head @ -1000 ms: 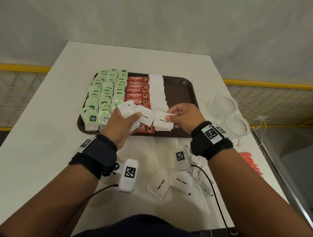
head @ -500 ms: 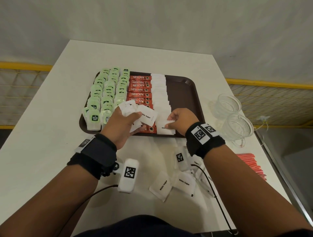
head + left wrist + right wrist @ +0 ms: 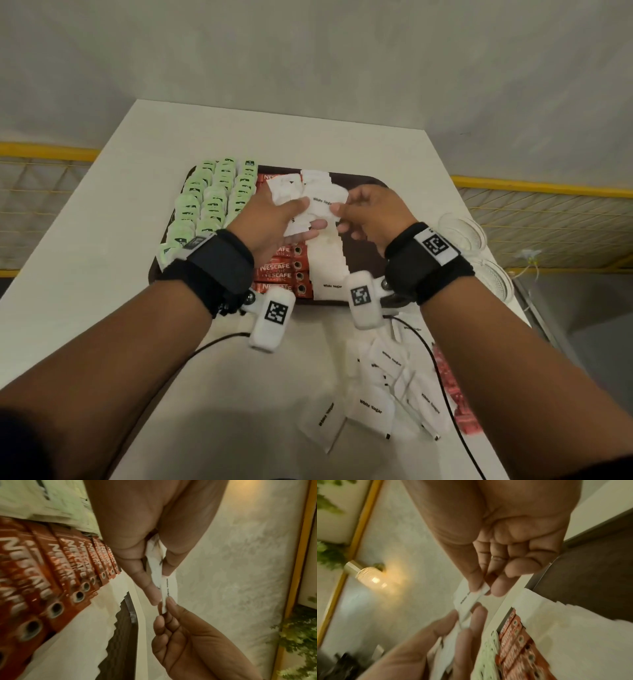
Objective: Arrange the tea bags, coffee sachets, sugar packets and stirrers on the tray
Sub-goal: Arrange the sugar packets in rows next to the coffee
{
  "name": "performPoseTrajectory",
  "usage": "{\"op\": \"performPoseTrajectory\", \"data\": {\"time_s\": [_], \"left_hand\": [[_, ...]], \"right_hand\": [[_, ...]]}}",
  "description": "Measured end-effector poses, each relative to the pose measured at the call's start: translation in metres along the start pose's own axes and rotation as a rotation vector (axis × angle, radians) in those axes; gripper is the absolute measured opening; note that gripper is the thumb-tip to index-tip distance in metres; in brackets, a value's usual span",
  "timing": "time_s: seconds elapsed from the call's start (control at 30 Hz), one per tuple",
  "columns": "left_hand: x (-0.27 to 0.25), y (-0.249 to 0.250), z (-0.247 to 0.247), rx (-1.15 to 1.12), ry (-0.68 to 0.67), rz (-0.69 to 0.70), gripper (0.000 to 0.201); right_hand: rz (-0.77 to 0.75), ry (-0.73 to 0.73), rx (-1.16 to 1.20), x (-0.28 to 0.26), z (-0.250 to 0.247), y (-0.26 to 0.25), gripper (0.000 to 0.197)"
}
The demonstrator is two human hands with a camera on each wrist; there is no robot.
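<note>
In the middle of the head view the two hands meet above the tray. The left hand (image 3: pixel 270 222) is curled around a fanned bunch of white sugar packets (image 3: pixel 291 192), thumb on top and fingers beneath. The right hand (image 3: pixel 373 212) pinches the edge of one sugar packet (image 3: pixel 325 205) printed "White Sugar" between thumb and forefinger, at the right side of that bunch; the left wrist view shows the same packet (image 3: pixel 164 596) edge-on between the fingertips of both hands.

Below the hands lies the dark brown tray (image 3: pixel 363 246) on the white desk (image 3: pixel 102 274). Its left part holds rows of green tea bags (image 3: pixel 205 205), next to them a column of red coffee sachets (image 3: pixel 281 270), then a column of overlapping white sugar packets laid on the tray (image 3: pixel 325 260); the right part of the tray shows bare brown surface.

Toward the lower right of the frame, loose sugar packets (image 3: pixel 373 404) lie scattered on the desk, with thin white stirrers (image 3: pixel 407 414) across them and a strip of red packets (image 3: pixel 455 394) partly hidden by the right forearm. At the right edge, beside the tray, stand two clear glass cups (image 3: pixel 469 233).
</note>
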State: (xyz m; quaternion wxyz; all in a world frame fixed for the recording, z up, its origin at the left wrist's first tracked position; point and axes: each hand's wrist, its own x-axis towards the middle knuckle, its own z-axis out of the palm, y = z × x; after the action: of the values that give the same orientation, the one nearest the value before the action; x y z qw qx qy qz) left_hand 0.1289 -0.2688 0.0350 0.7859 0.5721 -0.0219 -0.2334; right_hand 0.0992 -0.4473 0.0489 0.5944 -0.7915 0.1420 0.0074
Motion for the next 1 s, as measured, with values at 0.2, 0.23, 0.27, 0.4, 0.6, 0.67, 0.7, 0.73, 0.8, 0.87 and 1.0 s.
{"op": "performPoseTrajectory", "data": {"time_s": [0.2,0.23,0.27,0.4,0.6,0.67,0.7,0.73,0.8,0.87,1.0], "left_hand": [[0.037,0.026,-0.002,0.010,0.002,-0.044,0.028],[0.043,0.028,-0.004,-0.010,0.015,-0.053,0.024],[0.048,0.030,-0.006,-0.025,0.027,-0.062,0.022],[0.066,0.030,-0.014,-0.035,0.053,-0.087,0.024],[0.070,0.017,-0.020,-0.032,0.013,-0.096,0.026],[0.071,0.014,-0.023,-0.030,-0.005,-0.105,0.032],[0.072,0.013,-0.025,-0.038,-0.007,-0.112,0.036],[0.072,0.012,-0.027,-0.047,-0.013,-0.119,0.039],[0.073,0.010,-0.031,-0.061,-0.027,-0.129,0.042],[0.073,0.010,-0.033,-0.065,-0.046,-0.131,0.042],[0.074,0.005,-0.034,-0.044,-0.080,-0.134,0.039]], "right_hand": [[0.052,0.174,0.192,0.065,-0.034,-0.006,0.017],[0.074,0.207,0.179,0.076,-0.039,-0.004,0.017],[0.098,0.232,0.149,0.087,-0.045,-0.001,0.016],[0.166,0.248,-0.135,0.122,-0.053,0.014,0.011],[0.249,0.155,-0.293,0.154,-0.041,0.024,0.011],[0.281,0.118,-0.343,0.163,-0.039,0.028,0.020],[0.287,0.097,-0.342,0.169,-0.039,0.032,0.021],[0.288,0.084,-0.316,0.173,-0.039,0.036,0.020],[0.294,0.085,-0.291,0.177,-0.040,0.042,0.014],[0.305,0.093,-0.321,0.179,-0.040,0.044,0.014],[0.382,0.069,-0.567,0.188,-0.033,0.043,0.028]]}}
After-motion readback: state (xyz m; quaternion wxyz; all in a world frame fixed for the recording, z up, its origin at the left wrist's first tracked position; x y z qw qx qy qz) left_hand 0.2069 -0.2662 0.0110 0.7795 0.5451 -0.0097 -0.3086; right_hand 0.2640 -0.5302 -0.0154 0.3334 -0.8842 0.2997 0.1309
